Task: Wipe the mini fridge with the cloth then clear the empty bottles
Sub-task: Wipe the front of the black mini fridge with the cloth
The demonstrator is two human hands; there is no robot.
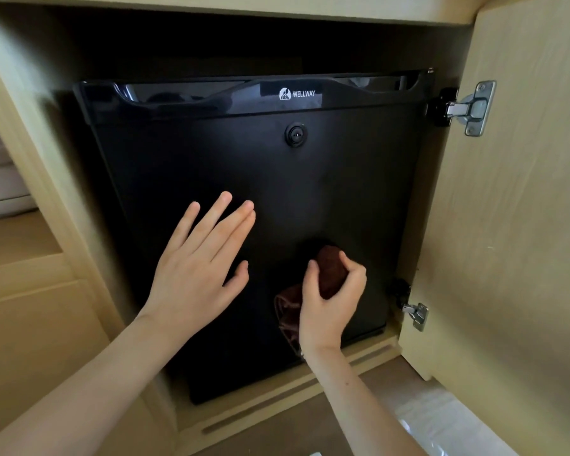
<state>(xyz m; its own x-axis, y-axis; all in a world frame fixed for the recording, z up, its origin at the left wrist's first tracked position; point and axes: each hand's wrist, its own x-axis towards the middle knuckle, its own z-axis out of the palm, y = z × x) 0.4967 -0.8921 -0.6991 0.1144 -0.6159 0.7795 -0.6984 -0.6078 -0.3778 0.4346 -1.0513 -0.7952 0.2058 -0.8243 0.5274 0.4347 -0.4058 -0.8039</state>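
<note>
A black mini fridge with a shut door stands inside a light wooden cabinet. Its glossy top handle strip carries a white logo, with a round lock below it. My left hand lies flat on the lower middle of the door, fingers spread. My right hand grips a bunched dark brown cloth and presses it against the lower right of the door; part of the cloth hangs below the hand. No bottles are in view.
The cabinet door stands swung open at the right, held by two metal hinges. The cabinet's wooden frame borders the fridge on the left, and a wooden sill runs below it. Pale floor shows at the bottom right.
</note>
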